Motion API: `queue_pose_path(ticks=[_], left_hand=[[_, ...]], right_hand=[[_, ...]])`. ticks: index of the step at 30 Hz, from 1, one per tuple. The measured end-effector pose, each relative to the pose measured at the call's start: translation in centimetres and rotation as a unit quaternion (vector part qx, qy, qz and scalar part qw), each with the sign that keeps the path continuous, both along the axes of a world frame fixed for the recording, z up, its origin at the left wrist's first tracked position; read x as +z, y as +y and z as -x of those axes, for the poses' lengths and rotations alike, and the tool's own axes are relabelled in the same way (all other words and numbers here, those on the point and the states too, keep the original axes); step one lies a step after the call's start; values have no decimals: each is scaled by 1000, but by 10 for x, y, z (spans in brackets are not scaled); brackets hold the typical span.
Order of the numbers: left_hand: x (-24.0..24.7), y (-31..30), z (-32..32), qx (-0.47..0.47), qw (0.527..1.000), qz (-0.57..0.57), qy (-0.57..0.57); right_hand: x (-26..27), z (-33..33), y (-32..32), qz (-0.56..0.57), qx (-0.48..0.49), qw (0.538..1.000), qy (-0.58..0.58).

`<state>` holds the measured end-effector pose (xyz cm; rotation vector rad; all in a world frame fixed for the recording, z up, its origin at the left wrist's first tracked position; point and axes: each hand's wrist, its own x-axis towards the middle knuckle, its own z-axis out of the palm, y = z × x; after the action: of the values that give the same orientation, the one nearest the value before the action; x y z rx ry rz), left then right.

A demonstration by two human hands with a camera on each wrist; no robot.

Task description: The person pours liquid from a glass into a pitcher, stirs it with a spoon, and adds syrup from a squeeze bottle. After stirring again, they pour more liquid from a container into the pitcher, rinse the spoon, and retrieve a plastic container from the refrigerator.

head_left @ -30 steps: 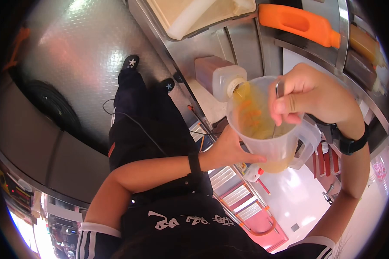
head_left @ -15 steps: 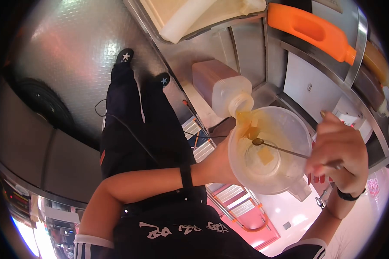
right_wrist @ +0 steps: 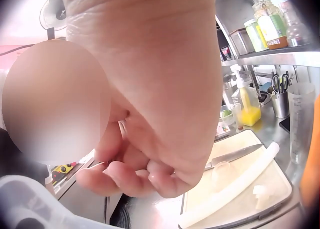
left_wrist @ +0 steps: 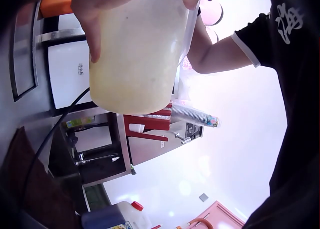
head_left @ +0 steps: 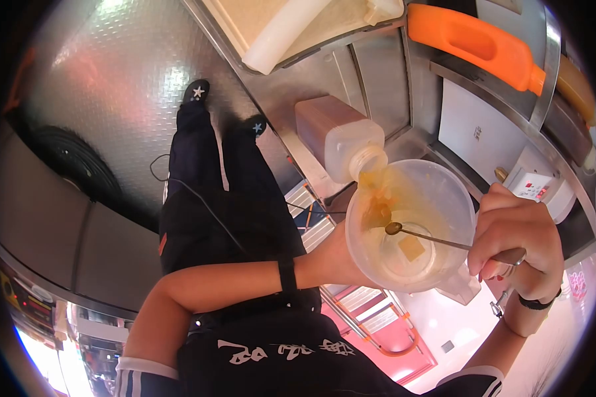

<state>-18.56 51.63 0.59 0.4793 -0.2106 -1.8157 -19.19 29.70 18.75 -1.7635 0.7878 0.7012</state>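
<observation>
My left hand point(head_left: 338, 255) grips a clear plastic pitcher point(head_left: 457, 198) round its side; in the left wrist view its fingers point(left_wrist: 92, 36) wrap the pitcher wall. The pitcher is tipped, its rim over the open mouth of a square plastic jug point(head_left: 331, 126) of brownish liquid. Yellow-orange liquid and pulp point(head_left: 377, 198) gather at that side, and a pale yellow square piece point(head_left: 411, 249) lies deeper inside. My right hand point(head_left: 520, 241) holds a long-handled spoon point(head_left: 437, 241) with its small end inside the pitcher. In the right wrist view the fingers point(right_wrist: 120, 176) are curled and hide most of it.
An orange bottle point(head_left: 470, 49) lies on the counter beyond the jug. A tray-like board point(right_wrist: 240, 189) carries a knife point(right_wrist: 235, 156) and a long white rod point(right_wrist: 235, 191). A digital device point(head_left: 536, 188) stands behind my right hand. A thin black cable point(head_left: 205, 192) crosses my legs.
The pitcher has tipped further toward the jug, and the yellow liquid inside has dropped. My right hand has moved from over the pitcher to its right side, with the spoon now lying across the opening.
</observation>
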Motion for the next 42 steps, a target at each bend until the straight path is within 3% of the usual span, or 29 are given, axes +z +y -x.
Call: queue_pose_path(ticks=[8, 13, 15, 16, 17, 19, 20, 21, 23, 25, 33, 35, 39, 41, 42], left_hand=[[1, 9, 4, 12, 997, 9, -73], [3, 9, 11, 13, 1000, -2, 20], [5, 8, 13, 23, 999, -9, 36], [5, 7, 13, 31, 998, -16, 53], [5, 7, 13, 33, 998, -16, 52], [7, 7, 13, 39, 998, -25, 38], [8, 6, 14, 42, 998, -25, 38], [8, 5, 14, 58, 998, -25, 17], [9, 6, 13, 76, 997, -25, -5], [11, 5, 7, 19, 1000, -7, 5], [16, 1, 4, 5, 998, -21, 61], [17, 1, 4, -5, 998, -16, 64], [19, 0, 7, 24, 993, -36, 108], [20, 0, 7, 31, 993, -39, 111], [21, 0, 7, 32, 993, -40, 108]], right_hand=[[9, -2, 8, 73, -92, 993, 3], [26, -7, 14, 165, -117, 979, -2], [36, -5, 8, 219, -50, 974, -31], [36, -1, -7, 136, 40, 985, -97], [30, 2, -13, 135, 42, 985, -98], [16, 1, -18, 31, 2, 957, -289], [27, -9, -13, 55, -1, 977, -207], [24, -7, -12, 55, 1, 977, -208], [14, -2, -10, 69, -52, 940, -330], [22, -4, -20, 64, -29, 946, -316], [18, -9, -39, 39, -41, 939, -340], [6, -13, -55, -131, -25, 941, -312], [-20, -36, -52, -44, 51, 940, -336], [-16, -40, -53, -4, 33, 955, -296], [-23, -41, -62, -28, 59, 924, -377]])
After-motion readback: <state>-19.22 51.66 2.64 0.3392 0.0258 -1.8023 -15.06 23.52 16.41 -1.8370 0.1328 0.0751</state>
